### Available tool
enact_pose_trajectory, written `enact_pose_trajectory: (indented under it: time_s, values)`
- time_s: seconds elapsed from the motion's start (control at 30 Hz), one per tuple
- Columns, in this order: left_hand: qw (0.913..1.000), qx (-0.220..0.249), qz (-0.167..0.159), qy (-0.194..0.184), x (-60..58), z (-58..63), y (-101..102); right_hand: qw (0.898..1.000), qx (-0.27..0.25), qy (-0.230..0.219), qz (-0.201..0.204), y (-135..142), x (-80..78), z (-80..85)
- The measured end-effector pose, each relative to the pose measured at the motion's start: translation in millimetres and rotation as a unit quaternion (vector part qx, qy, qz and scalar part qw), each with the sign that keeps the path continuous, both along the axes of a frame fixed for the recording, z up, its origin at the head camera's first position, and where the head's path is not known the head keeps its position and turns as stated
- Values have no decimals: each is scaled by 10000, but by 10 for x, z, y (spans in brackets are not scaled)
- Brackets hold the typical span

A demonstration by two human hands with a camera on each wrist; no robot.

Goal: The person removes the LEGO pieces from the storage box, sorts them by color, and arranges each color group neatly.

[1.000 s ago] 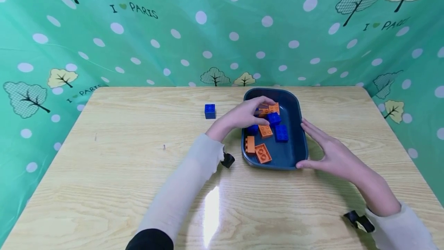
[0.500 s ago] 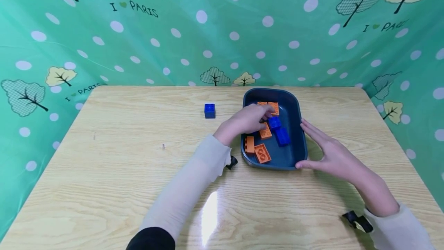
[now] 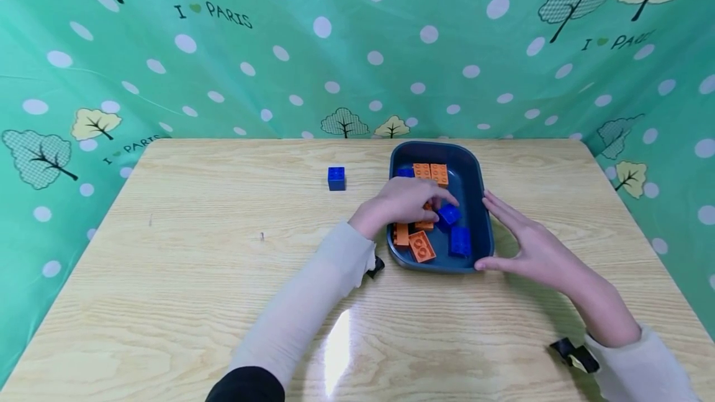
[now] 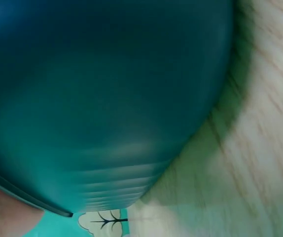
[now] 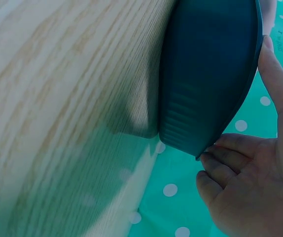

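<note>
In the head view, a dark blue, round-cornered plastic box (image 3: 472, 194) holds several orange and blue toy building bricks. My left hand (image 3: 403, 201) reaches over its left rim. Thumb and forefinger of that hand are at a blue brick (image 3: 449, 216), which sits tilted between them. Just below it lies another blue brick (image 3: 460, 242). The palm and wrist hide part of the bricks on the left. My right hand (image 3: 533, 253) is spread along the right side, its fingertips and thumb touching the rim; the right wrist view shows the fingers (image 5: 232, 153) fairly straight there.
On the wooden table (image 3: 195, 278), a single blue brick (image 3: 336, 178) stands left of the box. Two orange bricks (image 3: 430, 172) lie at the far end inside, and an orange brick (image 3: 421, 246) at the near end. A green printed cloth (image 3: 290, 48) hangs behind.
My left hand has moved slightly right and toward me inside the box. Two blue bricks have shifted toward the near right with it. The right hand has stayed at the rim.
</note>
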State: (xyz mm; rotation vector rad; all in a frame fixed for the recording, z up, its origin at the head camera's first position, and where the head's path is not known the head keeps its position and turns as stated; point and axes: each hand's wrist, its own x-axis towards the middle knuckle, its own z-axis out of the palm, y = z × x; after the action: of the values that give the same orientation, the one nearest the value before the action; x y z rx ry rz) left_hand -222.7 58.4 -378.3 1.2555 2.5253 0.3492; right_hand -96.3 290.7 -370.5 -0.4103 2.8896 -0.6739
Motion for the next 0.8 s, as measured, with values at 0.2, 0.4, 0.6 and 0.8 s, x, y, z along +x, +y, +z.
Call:
enact_pose_trajectory:
  time_s: [0.2,0.4,0.6,0.8]
  values:
    - [9998,91,172,-72,5,-17,-13,10000,-3,22,30,-10,-3,9]
    - [9972,615,233,-367,-8,-16,-35,10000,-1,18,29,-15,-1,18]
    - [9840,1537,215,-871,-46,-24,-67,10000,-6,27,29,-11,3,25]
    - [9372,2961,410,-1798,-108,17,-188,10000,-20,-70,-12,-8,5,21]
